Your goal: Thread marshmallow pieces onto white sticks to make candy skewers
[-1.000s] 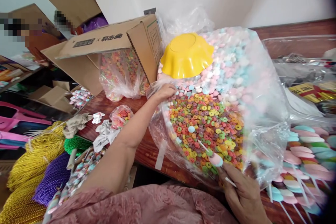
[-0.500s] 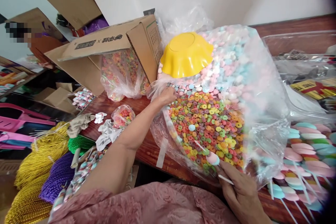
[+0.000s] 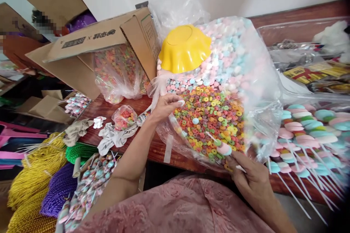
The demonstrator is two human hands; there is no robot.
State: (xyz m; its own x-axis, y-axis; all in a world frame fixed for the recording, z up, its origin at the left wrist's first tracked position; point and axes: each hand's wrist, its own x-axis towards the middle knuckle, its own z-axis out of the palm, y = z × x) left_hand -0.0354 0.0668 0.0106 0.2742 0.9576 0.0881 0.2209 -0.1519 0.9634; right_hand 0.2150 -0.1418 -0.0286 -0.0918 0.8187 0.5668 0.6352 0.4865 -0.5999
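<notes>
Candy skewer first, in the head view: it hangs over the gummy rings near the surface's near edge, its bare tip slanting up and away from the person. On the stick sit a green ring and pink and pale-blue marshmallow layers. The right hand grips the stick just behind those layers, its other end poking out between the fingers. The left hand pinches a small white piece — a marshmallow, by its look — above the left side of the gummy rings.

The rings lie in an opened plastic bag on the surface, and more marshmallows fill the part toward the far edge, beneath an upturned yellow bowl. Loaded sticks lie along the right end, some overhanging the near edge; a carton stands on its side toward the far left.

Threading seems to be the step in hand, with the white piece picked but apart from the tip. The next move probably calls for bringing the piece to that bare tip and pushing it on through its middle — right hand steady, so the soft layers don't tear or slip.
</notes>
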